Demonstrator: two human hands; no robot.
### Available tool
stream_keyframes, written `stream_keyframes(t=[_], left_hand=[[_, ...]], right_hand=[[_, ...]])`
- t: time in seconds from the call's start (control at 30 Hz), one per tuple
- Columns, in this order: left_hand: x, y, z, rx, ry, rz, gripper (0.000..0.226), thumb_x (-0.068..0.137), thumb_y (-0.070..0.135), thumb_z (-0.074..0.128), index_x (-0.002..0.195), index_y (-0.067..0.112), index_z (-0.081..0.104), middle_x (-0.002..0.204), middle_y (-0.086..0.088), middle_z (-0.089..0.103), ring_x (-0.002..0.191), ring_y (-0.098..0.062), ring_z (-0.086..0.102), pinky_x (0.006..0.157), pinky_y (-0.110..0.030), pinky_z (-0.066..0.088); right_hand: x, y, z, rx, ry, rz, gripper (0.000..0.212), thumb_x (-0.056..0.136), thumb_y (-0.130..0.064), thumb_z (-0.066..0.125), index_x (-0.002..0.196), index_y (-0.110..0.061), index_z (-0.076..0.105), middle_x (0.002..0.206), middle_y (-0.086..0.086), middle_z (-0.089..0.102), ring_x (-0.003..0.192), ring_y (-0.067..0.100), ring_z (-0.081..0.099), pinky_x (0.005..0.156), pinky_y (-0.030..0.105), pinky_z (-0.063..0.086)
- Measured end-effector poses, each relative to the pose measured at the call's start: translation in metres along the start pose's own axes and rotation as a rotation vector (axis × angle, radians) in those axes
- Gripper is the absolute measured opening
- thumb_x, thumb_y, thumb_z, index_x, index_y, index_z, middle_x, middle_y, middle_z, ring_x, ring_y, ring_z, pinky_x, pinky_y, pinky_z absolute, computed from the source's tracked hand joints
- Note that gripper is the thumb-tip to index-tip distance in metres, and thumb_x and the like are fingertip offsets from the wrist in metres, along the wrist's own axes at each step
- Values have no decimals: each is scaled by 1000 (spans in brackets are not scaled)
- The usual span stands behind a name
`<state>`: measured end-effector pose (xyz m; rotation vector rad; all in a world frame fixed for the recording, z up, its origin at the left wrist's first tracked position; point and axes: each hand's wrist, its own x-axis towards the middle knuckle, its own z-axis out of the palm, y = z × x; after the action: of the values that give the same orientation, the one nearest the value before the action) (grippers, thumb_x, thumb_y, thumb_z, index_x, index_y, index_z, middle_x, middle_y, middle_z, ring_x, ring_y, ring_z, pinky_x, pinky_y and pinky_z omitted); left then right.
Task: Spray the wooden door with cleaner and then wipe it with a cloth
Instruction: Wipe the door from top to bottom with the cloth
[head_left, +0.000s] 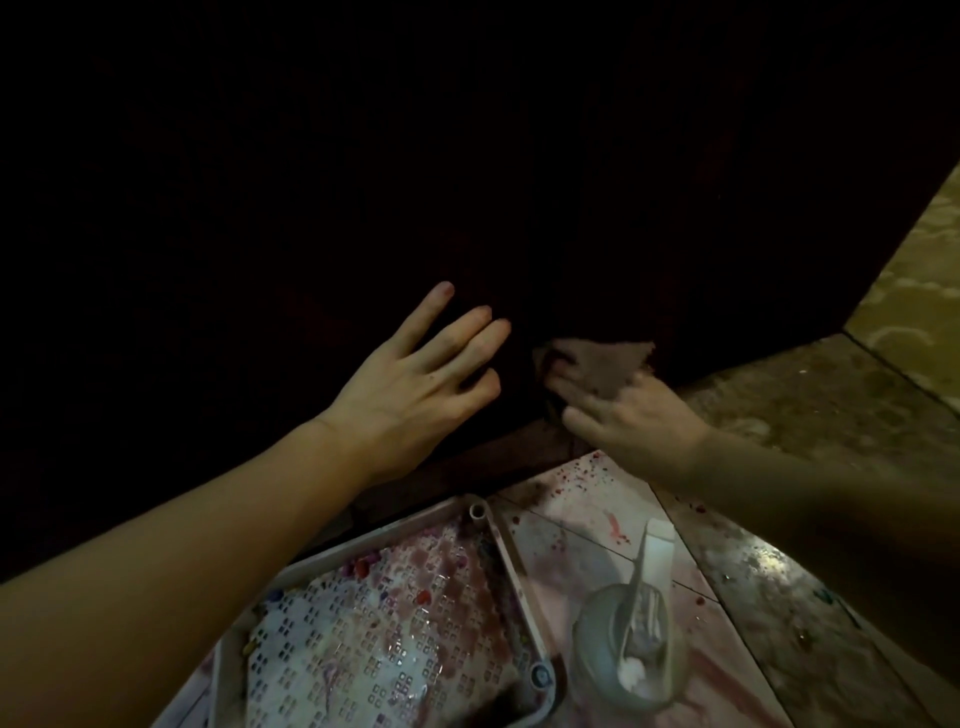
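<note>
The wooden door fills most of your view from 9 through 12 to 2 o'clock, very dark, its bottom edge meeting the floor near centre. At 6 o'clock a perforated tray, stained red, lies flat on the tiled floor, and just beside it at 5 o'clock stands a clear container with a utensil leaning inside. Your left hand reaches in from 8 o'clock, flat toward the door low down, its fingers straight and slightly spread, holding nothing. Your right hand comes from 4 o'clock, its fingers curled onto the cloth, pressing it against the door's lower edge just right of centre. The cloth is a small brownish rag, near your left fingertips but apart from them.
</note>
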<state>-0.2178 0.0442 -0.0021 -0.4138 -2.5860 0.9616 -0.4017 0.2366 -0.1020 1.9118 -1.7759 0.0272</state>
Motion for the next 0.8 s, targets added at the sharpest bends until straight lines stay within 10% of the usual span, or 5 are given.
stream_keyframes(t=[0.13,0.3,0.43,0.63,0.8], left_hand=[[-1,-2,0,10,-10,1,54,66,18,76,117,8,62,145,-25,36,138,-39,26,118,-58,-2],[-2,-3,2,15,3,7,51,68,19,75,116,9,60,144,-23,34,138,-39,26,118,-58,1],[-2,-1,3,8,14,7,48,70,18,72,116,8,61,143,-24,35,137,-40,26,118,-58,1],[-3,-2,4,3,14,11,49,71,17,75,117,8,59,145,-24,32,139,-39,24,118,-58,-1],[-2,-1,4,-8,27,5,47,67,17,73,112,8,62,141,-24,37,137,-41,26,118,-59,1]], right_hand=[[-10,-2,2,23,-184,3,21,68,-12,67,88,-13,61,121,10,68,57,24,67,57,32,48],[35,12,-32,-16,339,135,5,94,-5,43,95,-9,47,138,22,54,118,39,59,85,50,50],[39,8,-22,-14,393,112,9,96,-4,40,92,-7,48,129,25,58,126,37,47,100,52,40],[-3,2,-1,58,-47,-8,31,79,-7,32,94,-9,58,133,15,59,59,31,68,55,38,52],[46,18,-46,-78,373,121,8,93,-4,44,97,-7,51,135,23,56,122,39,55,85,50,51]])
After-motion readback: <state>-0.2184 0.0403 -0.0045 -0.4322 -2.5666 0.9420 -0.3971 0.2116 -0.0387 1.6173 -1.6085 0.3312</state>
